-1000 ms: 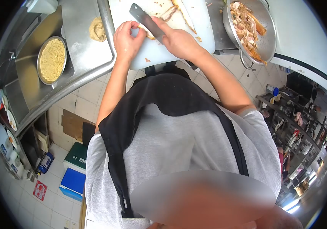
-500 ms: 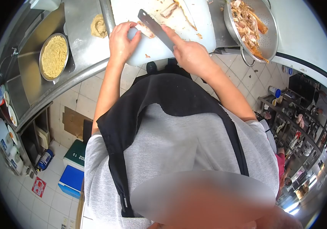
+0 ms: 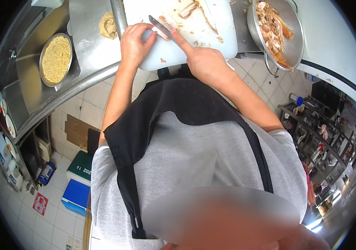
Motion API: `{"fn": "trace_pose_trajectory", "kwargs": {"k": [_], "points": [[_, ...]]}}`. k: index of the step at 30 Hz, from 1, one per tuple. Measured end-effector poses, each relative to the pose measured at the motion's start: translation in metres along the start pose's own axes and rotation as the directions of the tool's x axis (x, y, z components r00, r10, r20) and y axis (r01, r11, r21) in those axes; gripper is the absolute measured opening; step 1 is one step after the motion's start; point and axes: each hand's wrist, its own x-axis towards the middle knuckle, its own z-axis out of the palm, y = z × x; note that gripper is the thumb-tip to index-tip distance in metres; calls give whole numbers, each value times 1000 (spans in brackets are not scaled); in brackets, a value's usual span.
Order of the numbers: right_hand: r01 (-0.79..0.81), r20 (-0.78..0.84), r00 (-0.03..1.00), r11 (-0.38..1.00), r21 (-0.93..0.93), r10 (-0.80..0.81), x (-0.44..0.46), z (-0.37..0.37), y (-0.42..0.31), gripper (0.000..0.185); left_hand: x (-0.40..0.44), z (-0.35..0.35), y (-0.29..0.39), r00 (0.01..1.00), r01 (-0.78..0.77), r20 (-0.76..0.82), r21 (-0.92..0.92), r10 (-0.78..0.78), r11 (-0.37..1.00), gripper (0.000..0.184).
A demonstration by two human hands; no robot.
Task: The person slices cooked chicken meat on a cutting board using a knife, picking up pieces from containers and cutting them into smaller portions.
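My right hand (image 3: pixel 209 66) grips a broad kitchen knife (image 3: pixel 159 25), its index finger stretched along the blade; the handle is hidden in the hand. The blade lies across a strip of meat (image 3: pixel 161 35) on the white cutting board (image 3: pixel 221 48). Bent fingers of my left hand (image 3: pixel 135 45) press on the strip's left end, close beside the blade. Another meat piece with bone (image 3: pixel 188 11) rests farther back on the board, among small scraps.
At the right stands a metal colander (image 3: pixel 256 29) of cut meat (image 3: pixel 271 29). On the steel counter (image 3: pixel 87 29) at left sit a beige lump (image 3: pixel 108 26) and a metal bowl of yellowish food (image 3: pixel 56 59). Blue (image 3: pixel 76 193) and green (image 3: pixel 80 166) boxes stand on the floor.
My right hand has shifted slightly left, and the knife has tilted so its face looks narrower. My left hand stays at the meat strip. The view has moved a little.
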Motion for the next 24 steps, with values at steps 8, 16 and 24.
{"fn": "trace_pose_trajectory", "kwargs": {"k": [8, 16, 24], "points": [[4, -29, 1000, 1000, -16, -4, 17, 23, 4, 89, -3, 2, -5, 996, -79, -36, -54, 77, 995, 23], [-36, -148, 987, 986, 163, 61, 19, 10, 16, 84, -5, -2, -1, 997, -70, -31, -65, 68, 995, 22], [37, -83, 996, 998, 47, -33, 0, 2, 6, 87, -6, 2, -5, 996, -70, -53, -68, 67, 995, 19]]}}
